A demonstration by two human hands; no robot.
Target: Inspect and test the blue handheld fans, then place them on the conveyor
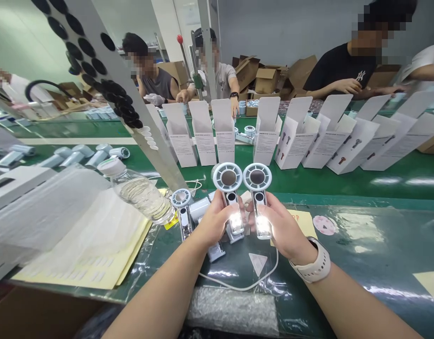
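Note:
Side by side in front of me are two light-blue devices with round, vented heads and shiny handles, which look like handheld fans. My left hand [214, 220] is closed around the handle of the left handheld fan [234, 214], thumb on its front. Around the handle of the right handheld fan [262, 216] my right hand [281, 226] is wrapped in the same way. Both handles glow bright white near my thumbs. Another handheld fan [181, 197] lies on the bench left of my hands, among several light-blue parts [200, 209] partly hidden by my left hand.
Open white boxes [266, 141] stand in a row along the green conveyor [389, 181]. A clear bottle [142, 193] leans beside a slanted metal post [132, 99]. Yellow sheets [132, 256], a white cable [238, 287] and bubble wrap [234, 313] lie nearby. Several co-workers sit opposite.

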